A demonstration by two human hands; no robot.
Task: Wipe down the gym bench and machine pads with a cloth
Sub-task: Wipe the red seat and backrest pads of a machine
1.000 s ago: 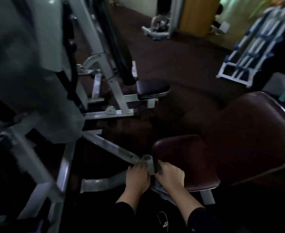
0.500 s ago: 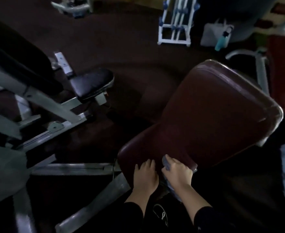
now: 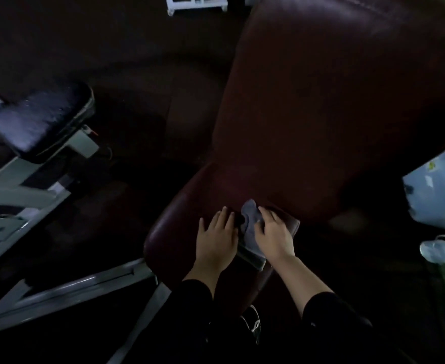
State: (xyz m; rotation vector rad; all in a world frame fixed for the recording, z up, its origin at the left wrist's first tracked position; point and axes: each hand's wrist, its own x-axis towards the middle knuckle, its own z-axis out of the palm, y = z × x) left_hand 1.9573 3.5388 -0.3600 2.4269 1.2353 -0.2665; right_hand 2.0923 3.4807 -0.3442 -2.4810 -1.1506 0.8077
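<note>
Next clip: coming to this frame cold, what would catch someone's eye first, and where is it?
The big dark maroon padded backrest fills the upper right, sloping down to the matching maroon seat pad at lower centre. On that seat lie two bare hands: the left hand flat on the vinyl, the right hand pressing a crumpled grey cloth. At left, a black padded seat sits on a pale grey metal frame.
</note>
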